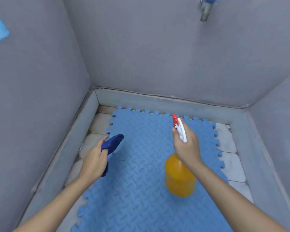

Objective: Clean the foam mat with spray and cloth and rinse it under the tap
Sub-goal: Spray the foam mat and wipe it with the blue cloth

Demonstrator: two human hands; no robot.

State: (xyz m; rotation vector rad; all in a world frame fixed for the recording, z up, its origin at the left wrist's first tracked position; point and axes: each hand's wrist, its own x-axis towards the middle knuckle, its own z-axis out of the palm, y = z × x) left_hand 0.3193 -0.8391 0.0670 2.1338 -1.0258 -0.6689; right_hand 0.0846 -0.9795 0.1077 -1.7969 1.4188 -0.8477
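One foam mat (141, 164), blue, ridged, jigsaw-edged, is lying on the tiled floor (231, 164). My left hand (95, 162) is gripping one dark blue cloth (113, 144). My right hand (186, 146) is squeezing one orange spray bottle (180, 178), red-nozzled, above the mat. One metal tap (205, 11) is overhanging.
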